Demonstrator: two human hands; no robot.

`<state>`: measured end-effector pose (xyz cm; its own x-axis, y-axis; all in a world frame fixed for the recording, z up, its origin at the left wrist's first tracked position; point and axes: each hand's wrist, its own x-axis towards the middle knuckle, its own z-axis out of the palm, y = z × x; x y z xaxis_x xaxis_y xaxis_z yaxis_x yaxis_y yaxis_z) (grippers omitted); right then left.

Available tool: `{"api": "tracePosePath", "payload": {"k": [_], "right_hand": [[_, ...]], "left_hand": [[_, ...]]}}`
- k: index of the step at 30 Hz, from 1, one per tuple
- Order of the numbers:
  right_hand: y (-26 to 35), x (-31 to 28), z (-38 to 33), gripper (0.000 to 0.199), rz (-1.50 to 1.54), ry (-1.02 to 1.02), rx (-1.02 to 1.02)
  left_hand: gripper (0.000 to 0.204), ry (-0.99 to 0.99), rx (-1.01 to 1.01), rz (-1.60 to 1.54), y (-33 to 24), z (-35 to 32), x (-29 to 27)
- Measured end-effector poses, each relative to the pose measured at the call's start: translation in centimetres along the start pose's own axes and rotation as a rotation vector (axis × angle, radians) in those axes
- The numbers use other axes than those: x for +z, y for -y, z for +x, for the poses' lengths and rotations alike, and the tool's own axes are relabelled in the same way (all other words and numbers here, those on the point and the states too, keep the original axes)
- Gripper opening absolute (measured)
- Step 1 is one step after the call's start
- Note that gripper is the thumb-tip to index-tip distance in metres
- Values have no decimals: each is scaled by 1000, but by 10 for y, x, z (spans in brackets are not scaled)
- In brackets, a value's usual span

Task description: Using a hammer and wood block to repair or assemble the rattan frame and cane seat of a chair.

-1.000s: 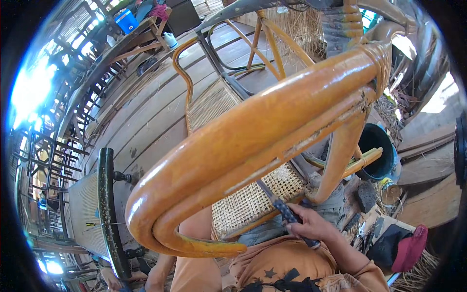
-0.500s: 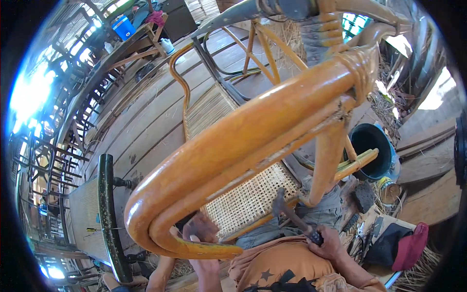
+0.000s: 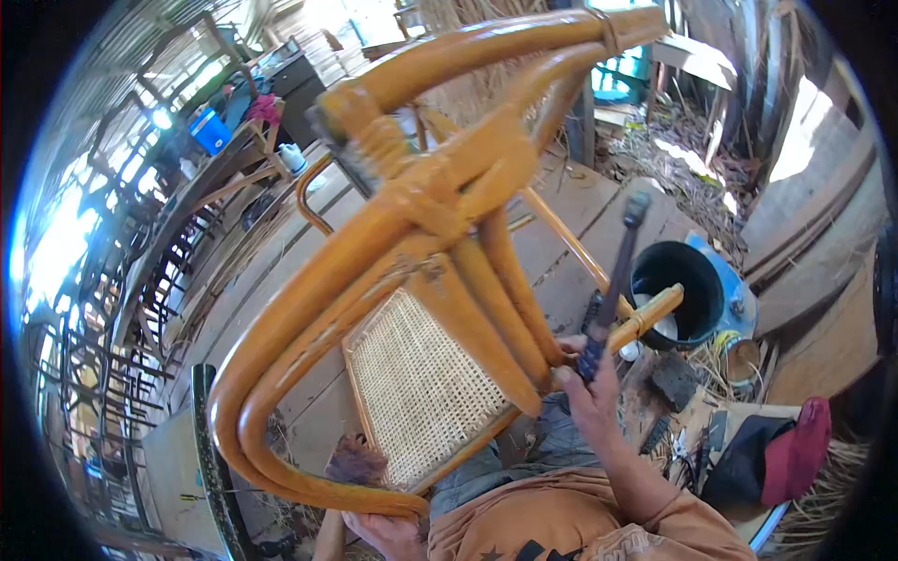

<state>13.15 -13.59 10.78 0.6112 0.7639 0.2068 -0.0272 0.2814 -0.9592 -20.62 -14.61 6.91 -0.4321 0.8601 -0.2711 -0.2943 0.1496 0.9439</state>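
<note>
A glossy orange-brown rattan chair [image 3: 313,280] with a woven cane seat [image 3: 421,383] lies tilted across my lap. Its looped armrest comes close to me, and bound joints show where the poles meet. My left hand [image 3: 388,531] is closed under the low end of the armrest loop, its fingers partly hidden by the pole. In my right hand [image 3: 591,388] is a hammer [image 3: 619,271], gripped by its dark handle with the head up. That hand is beside the lower end of the chair's poles; whether it touches them I cannot tell.
Right of the chair stands a dark bucket [image 3: 697,294], with a dark stone block [image 3: 678,379] nearby. A black and maroon cloth item [image 3: 795,453] lies at lower right among hand tools. At left is a dark-framed woven piece [image 3: 213,458]. A brown fuzzy thing [image 3: 355,463], unclear, shows beside the seat.
The chair has turned and shifted, so its bound joint is now nearer the middle. My right hand has risen with the hammer, whose head now points up. My left hand has moved onto the armrest's end.
</note>
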Motion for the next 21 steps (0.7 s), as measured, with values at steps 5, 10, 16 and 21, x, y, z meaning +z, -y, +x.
{"api": "tracePosePath", "payload": {"k": [5, 10, 16, 21], "right_hand": [[-18, 26, 19, 27, -16, 55, 142], [-29, 56, 26, 37, -85, -71, -106], [4, 41, 45, 27, 115, -54, 65], [-3, 48, 59, 22, 10, -24, -5]], "left_hand": [[34, -88, 273, -74, -47, -1, 46], [27, -184, 408, -59, -66, 34, 54], [20, -229, 436, 96, -66, 19, 68], [18, -217, 456, -3, -67, 36, 75]]}}
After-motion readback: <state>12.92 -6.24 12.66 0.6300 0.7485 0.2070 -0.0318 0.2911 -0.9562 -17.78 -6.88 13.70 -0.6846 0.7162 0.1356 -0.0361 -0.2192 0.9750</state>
